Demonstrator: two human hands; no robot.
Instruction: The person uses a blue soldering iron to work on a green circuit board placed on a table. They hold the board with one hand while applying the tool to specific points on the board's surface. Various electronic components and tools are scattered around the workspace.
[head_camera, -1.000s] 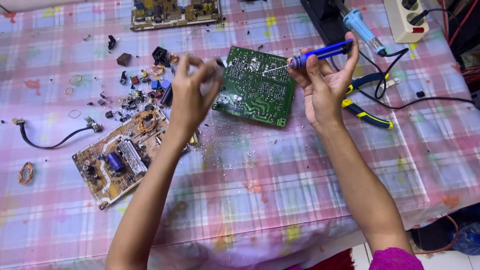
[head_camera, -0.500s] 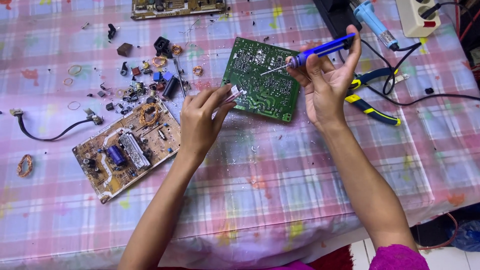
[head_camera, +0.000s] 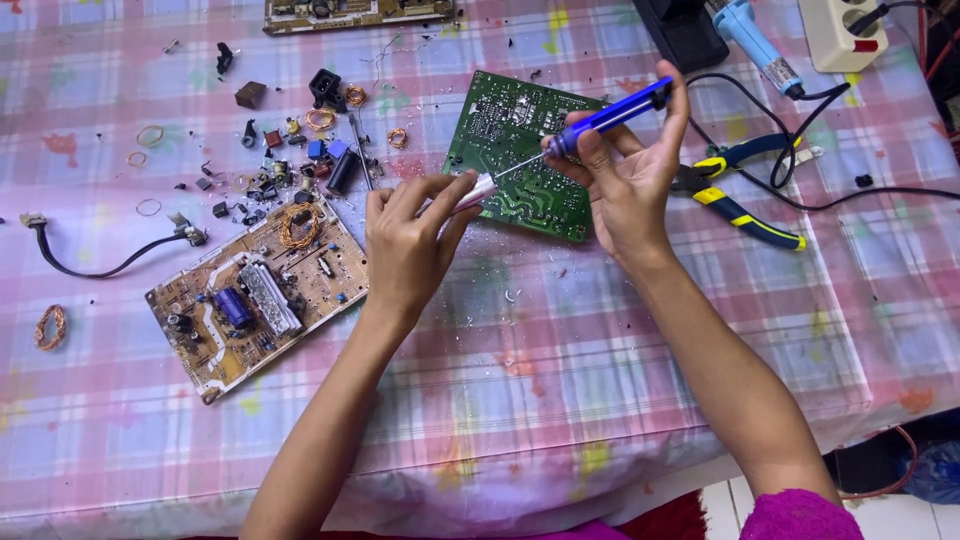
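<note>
My right hand (head_camera: 625, 185) grips a blue-handled soldering iron (head_camera: 610, 118), its thin metal tip pointing left and down. My left hand (head_camera: 410, 240) pinches a small pale piece (head_camera: 478, 190) that meets the iron's tip above the table. A green circuit board (head_camera: 515, 150) lies solder side up just behind both hands. A tan circuit board (head_camera: 255, 290) with a blue capacitor and copper coil lies left of my left hand.
Loose components, copper coils and rings (head_camera: 300, 140) are scattered at the upper left. Yellow-and-blue pliers (head_camera: 740, 195) lie right of my right hand. A black cable with plug (head_camera: 110, 260), a white power strip (head_camera: 840, 35) and another board (head_camera: 350, 12) sit around the pink checked tablecloth (head_camera: 560, 380).
My left hand has come down from the scattered parts toward the iron's tip, holding the small pale piece. My right hand stays in place with the iron.
</note>
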